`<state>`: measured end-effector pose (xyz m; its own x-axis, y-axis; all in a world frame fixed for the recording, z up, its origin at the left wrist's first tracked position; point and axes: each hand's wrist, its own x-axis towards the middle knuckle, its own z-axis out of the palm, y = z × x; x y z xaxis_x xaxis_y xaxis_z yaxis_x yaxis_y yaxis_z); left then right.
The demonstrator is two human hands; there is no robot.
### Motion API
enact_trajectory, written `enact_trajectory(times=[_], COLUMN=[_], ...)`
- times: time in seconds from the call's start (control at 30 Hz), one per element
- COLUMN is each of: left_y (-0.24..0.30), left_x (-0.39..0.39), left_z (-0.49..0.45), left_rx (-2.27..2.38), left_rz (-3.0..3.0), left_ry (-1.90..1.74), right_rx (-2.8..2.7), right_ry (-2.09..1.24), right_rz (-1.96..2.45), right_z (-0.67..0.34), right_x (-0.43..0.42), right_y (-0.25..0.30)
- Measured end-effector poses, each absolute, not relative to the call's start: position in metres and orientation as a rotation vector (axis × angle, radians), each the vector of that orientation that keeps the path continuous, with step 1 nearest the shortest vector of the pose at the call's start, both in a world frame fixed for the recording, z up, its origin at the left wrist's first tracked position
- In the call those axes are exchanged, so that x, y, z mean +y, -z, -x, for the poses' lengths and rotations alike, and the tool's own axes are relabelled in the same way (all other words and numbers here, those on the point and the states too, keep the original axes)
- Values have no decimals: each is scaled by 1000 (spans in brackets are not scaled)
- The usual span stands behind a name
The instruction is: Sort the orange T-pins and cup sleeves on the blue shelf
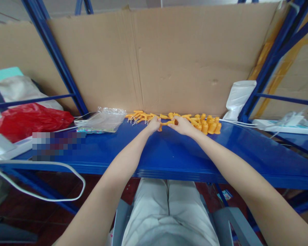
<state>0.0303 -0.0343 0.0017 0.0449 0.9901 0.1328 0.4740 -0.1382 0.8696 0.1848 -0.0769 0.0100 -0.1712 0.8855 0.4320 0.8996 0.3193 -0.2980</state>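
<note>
Above the blue tabletop [169, 153], my left hand [153, 125] and my right hand [182, 126] are close together, both closed on an orange plastic piece [166, 123]. The left fingers pinch its left end; the right fingers wrap round its other end, where a darker brownish spot shows. Beyond and left of my left hand lies a group of branching orange pieces [140, 116] with small silvery chains or coils hanging from them. To the right of my right hand, several stubby orange pieces [210, 126] stand side by side. My hands partly cover the pieces behind them.
A cardboard sheet [182, 61] stands along the back between blue metal posts. Clear plastic bags [105, 121], a red bag [33, 119] and a white cable [79, 179] are on the left. A white packet [238, 99] leans at the right post beside a power strip [279, 126].
</note>
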Motion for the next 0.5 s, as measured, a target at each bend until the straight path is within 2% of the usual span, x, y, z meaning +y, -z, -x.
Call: enact_trajectory(times=[0.3,0.5], left_y=[-2,-2], left_x=[-32,-31], left_z=[-30,-30], left_rx=[1479,1474], left_rz=[-1678,-1655], left_ry=[-1001,-1004], right_rx=[-2181,-2321], right_ry=[202,325], right_rz=[1663,1568], right_z=[-179,-184], right_x=[-91,-95], right_y=[-17,-21])
